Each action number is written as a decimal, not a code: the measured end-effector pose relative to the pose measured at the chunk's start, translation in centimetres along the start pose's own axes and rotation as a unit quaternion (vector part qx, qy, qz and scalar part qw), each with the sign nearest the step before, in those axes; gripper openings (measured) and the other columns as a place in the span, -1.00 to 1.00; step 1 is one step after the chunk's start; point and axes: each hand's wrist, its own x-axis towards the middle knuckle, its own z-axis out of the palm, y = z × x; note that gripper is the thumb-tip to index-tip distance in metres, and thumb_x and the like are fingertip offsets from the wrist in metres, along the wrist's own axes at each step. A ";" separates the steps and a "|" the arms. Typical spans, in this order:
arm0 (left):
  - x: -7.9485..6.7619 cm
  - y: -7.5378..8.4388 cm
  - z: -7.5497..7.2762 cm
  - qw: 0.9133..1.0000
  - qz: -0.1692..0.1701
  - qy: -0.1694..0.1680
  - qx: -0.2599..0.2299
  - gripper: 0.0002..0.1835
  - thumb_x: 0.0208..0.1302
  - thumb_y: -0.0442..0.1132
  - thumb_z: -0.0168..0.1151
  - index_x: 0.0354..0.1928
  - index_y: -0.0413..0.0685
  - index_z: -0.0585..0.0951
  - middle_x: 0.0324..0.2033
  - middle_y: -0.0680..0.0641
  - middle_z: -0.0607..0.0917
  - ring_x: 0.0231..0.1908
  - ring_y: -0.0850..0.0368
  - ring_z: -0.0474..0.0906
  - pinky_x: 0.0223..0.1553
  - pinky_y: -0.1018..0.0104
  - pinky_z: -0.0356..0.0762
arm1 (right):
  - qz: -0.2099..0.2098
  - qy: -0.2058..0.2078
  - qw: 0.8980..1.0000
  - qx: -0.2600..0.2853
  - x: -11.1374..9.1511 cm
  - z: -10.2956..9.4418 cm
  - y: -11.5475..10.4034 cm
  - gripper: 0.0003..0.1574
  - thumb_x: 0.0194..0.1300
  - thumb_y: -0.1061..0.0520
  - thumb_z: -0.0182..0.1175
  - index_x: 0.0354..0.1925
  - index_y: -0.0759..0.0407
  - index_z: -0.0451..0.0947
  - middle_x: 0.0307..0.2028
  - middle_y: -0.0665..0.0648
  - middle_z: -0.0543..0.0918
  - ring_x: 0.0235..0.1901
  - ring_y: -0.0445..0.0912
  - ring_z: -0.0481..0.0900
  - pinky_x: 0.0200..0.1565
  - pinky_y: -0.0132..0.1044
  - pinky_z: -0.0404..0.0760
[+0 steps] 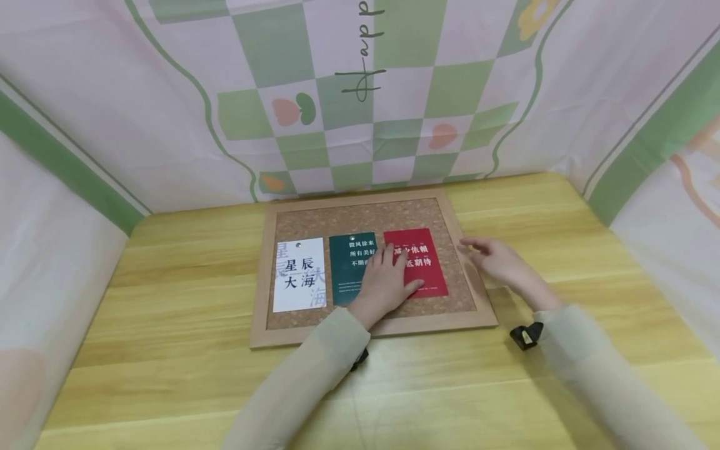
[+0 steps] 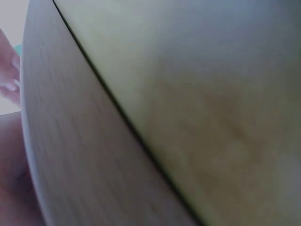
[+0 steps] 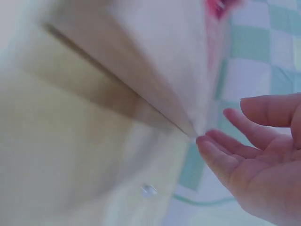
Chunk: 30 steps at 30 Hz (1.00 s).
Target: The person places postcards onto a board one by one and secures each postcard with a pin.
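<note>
A wood-framed corkboard (image 1: 326,220) lies flat on the table with three cards on it. My left hand (image 1: 382,284) rests over the red card (image 1: 432,278) and the dark green card (image 1: 344,284), its fingers spread and partly hiding their white lettering. The white card (image 1: 287,299) lies to the left. Small clear pins show at the tops of the white and green cards. Beside the board's right edge hovers my right hand (image 1: 495,259), its fingers loosely bent with nothing visible between them. A small clear object (image 3: 149,190) lies on the table near it.
The light wood table (image 1: 169,281) extends around the board. A printed cloth (image 1: 405,94) with green checks hangs behind, and more cloth (image 1: 56,281) stands along both sides. A black wrist device (image 1: 527,336) sits under the right sleeve.
</note>
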 end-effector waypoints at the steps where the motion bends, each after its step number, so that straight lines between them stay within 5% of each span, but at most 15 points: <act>1: 0.0 0.0 0.0 1.000 0.001 0.000 0.001 -0.20 0.31 0.29 -0.01 0.47 0.11 0.13 0.48 -0.14 0.09 0.47 -0.09 0.00 0.47 0.07 0.07 | 0.006 0.006 1.000 0.003 0.1 -0.6 0.0 -0.43 0.45 0.23 -0.12 0.33 0.46 0.17 0.26 0.59 0.28 0.06 0.38 0.45 0.00 0.06 0.59; 7: 0.1 0.0 0.1 1.000 -0.001 0.002 0.007 -0.20 0.31 0.30 -0.01 0.47 0.11 0.13 0.48 -0.13 0.10 0.48 -0.08 0.00 0.47 0.08 0.07 | 0.035 0.028 0.999 0.006 0.5 -3.5 0.9 -0.47 0.50 0.17 -0.18 0.29 0.48 0.23 0.24 0.57 0.32 0.19 0.39 0.36 0.17 0.20 0.42; 15: 0.2 0.1 -0.1 1.000 -0.004 0.000 0.016 -0.20 0.30 0.32 -0.02 0.48 0.14 0.12 0.48 -0.10 0.10 0.48 -0.06 0.00 0.47 0.10 0.08 | 0.053 0.050 0.997 -0.033 0.8 -3.8 3.2 -0.63 0.34 0.26 0.02 0.03 0.47 0.51 -0.02 0.53 0.56 -0.11 0.26 0.56 -0.08 0.02 0.57; 24: 0.0 0.2 0.0 1.000 0.001 0.001 0.028 -0.20 0.30 0.32 -0.03 0.47 0.13 0.13 0.47 -0.09 0.12 0.47 -0.05 0.03 0.46 0.11 0.10 | 0.105 -0.027 0.993 -0.050 0.4 -3.8 4.8 -0.53 0.24 0.33 -0.04 0.10 0.54 0.39 0.09 0.60 0.44 0.03 0.38 0.43 -0.02 0.16 0.50; 30: 0.0 0.3 0.0 1.000 -0.002 0.003 0.029 -0.21 0.30 0.32 -0.03 0.47 0.14 0.13 0.48 -0.08 0.11 0.47 -0.03 0.02 0.46 0.13 0.10 | 0.104 -0.043 0.992 -0.061 0.7 -3.9 5.5 -0.52 0.26 0.23 0.12 0.07 0.54 0.40 0.05 0.57 0.47 0.01 0.39 0.43 0.04 0.28 0.39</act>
